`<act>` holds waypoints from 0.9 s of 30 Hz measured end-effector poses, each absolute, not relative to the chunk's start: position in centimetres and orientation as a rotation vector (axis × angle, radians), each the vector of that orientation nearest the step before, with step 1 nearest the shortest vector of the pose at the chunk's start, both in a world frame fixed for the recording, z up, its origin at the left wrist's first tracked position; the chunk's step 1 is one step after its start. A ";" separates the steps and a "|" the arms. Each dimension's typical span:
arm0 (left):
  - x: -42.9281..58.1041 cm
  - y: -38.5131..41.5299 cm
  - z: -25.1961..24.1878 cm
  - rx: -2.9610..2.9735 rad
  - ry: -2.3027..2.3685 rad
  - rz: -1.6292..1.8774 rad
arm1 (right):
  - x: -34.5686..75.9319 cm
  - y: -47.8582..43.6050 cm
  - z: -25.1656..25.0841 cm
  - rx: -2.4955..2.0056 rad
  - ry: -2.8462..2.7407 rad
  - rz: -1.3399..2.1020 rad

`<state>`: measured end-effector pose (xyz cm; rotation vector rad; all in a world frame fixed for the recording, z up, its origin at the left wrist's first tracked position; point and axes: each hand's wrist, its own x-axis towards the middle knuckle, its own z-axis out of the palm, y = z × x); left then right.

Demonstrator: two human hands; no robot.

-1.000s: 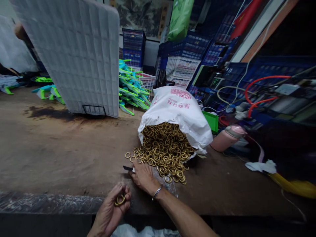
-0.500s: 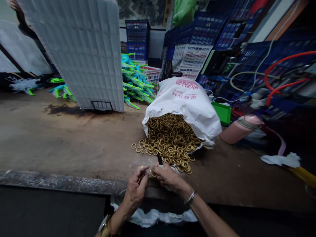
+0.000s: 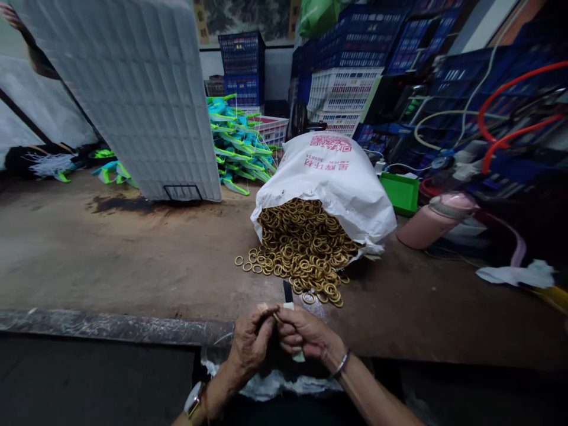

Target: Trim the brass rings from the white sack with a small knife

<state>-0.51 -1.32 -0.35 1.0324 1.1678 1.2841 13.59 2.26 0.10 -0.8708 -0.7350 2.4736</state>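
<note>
My left hand and my right hand meet at the near edge of the workbench, fingers pinched together around a small brass ring. My right hand also grips a slim tool with a dark blade pointing away from me. Just beyond them a white sack lies on its side, spilling a heap of brass rings onto the brown bench.
A tall white grid panel stands at the back left, with green and blue plastic parts beside it. Blue and white crates are stacked behind. A pink bottle, green box and hoses crowd the right.
My right hand left the ring heap and came to my left hand at the bench edge, carrying the tool. Both hands now pinch together. The view shifted downward.
</note>
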 end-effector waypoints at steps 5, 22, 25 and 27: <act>-0.5 -1.2 -0.4 1.147 1.250 1.255 | 13.3 2.1 0.3 -1.116 -0.914 2.278; -0.2 -0.5 0.7 0.848 1.131 0.915 | 12.8 2.2 0.5 -1.384 -1.433 1.617; -0.4 -0.6 1.0 0.790 1.034 0.907 | 12.9 2.1 0.4 -1.253 -1.394 1.726; -0.4 -0.7 1.2 0.767 0.974 0.929 | 12.9 2.1 0.4 -1.228 -1.405 1.729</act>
